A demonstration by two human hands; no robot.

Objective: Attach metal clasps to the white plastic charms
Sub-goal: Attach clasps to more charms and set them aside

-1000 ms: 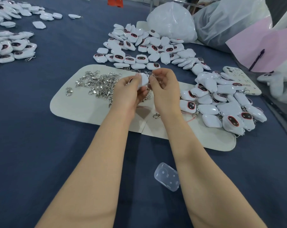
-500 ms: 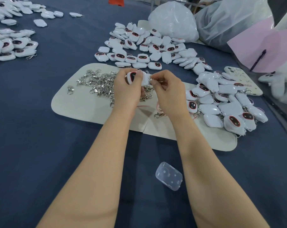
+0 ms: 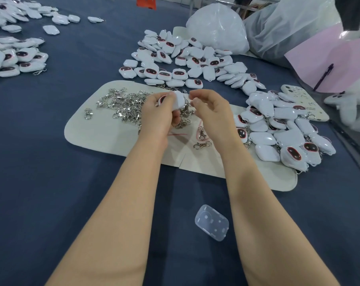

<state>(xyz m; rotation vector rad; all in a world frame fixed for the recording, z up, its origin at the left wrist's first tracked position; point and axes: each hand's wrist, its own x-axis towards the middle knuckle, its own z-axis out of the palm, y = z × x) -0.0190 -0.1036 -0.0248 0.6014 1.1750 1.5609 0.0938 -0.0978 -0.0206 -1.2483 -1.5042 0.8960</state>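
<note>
Since half a second back, the right hand (image 3: 212, 110) has been drawn a touch away from the white plastic charm (image 3: 178, 101), so a small gap is now seen where contact was made before. The charm is kept gripped in the curled fingers (image 3: 170, 98) of the left hand (image 3: 160, 114), raised over the middle of the cream mat (image 3: 96, 133), probably so its loop end is offered toward the other hand.

The right hand's fingers are curled with thumb and forefinger brought together. Whether a ring or clasp is pinched there can't be told, it's too small.

The heap of metal clasps (image 3: 125, 104) is kept on the mat's left half, within easy reach. Charms with clasps (image 3: 278, 129) look to be stacked at the mat's right edge, and an unclasped pile (image 3: 185, 58) is left past its far edge. A clear plastic case (image 3: 212, 222) is parked on the tabletop (image 3: 40, 162) near the front edge.
</note>
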